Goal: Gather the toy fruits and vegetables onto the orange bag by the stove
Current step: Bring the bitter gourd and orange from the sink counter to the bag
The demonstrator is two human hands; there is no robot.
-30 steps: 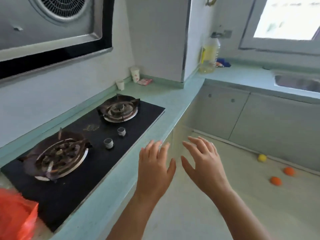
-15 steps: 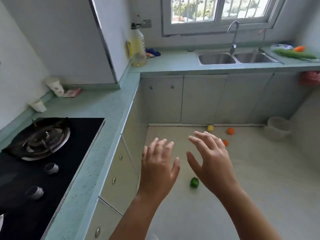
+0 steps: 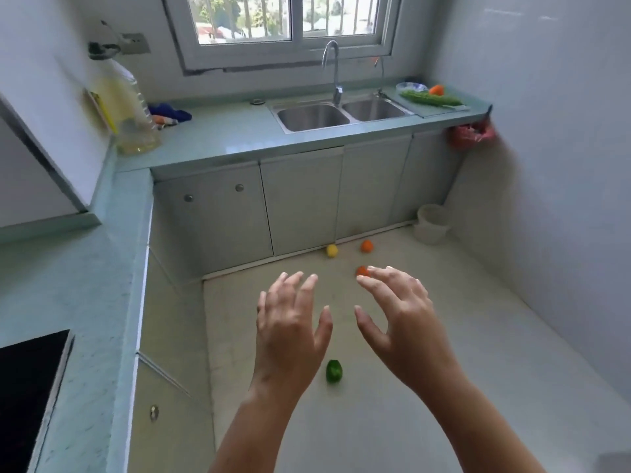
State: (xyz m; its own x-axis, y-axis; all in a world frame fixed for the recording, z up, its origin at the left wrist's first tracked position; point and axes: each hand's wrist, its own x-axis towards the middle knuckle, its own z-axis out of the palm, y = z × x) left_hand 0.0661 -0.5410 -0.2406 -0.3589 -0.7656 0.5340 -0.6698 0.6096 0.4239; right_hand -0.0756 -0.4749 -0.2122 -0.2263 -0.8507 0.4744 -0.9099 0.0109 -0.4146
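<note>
I log left hand (image 3: pixel 290 332) and right hand (image 3: pixel 403 322) spread, empty, above the green toy (image 3: pixel 334 371) on the floor; left hand looks nearer it.

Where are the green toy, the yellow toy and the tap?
green toy (image 3: pixel 334 371): head view, middle of its body.
yellow toy (image 3: pixel 332 250): head view, its centre.
tap (image 3: pixel 336 71): head view, upright neck.

A home kitchen — double sink (image 3: pixel 341 112), stove (image 3: pixel 27 387), cabinets (image 3: pixel 300 206).
</note>
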